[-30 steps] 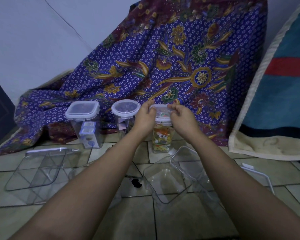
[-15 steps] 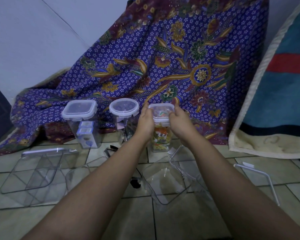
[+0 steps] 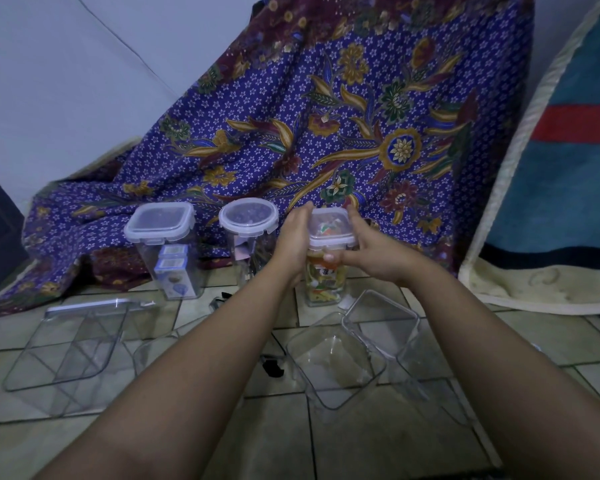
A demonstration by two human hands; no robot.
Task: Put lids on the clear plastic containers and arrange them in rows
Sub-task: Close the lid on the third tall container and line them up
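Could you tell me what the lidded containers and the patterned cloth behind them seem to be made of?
The lidded containers look like clear, glossy hard plastic: their contents show through the walls. Their lids seem a translucent, whitish plastic with side clips. The patterned cloth appears to be a thin, matte printed fabric, since it drapes in soft folds.

This looks like a room in a home. A patterned batik cloth (image 3: 343,133) drapes against a plain wall (image 3: 66,81), a striped blanket (image 3: 568,168) leans beside it, and household storage containers (image 3: 167,251) stand on a tiled floor (image 3: 274,438).
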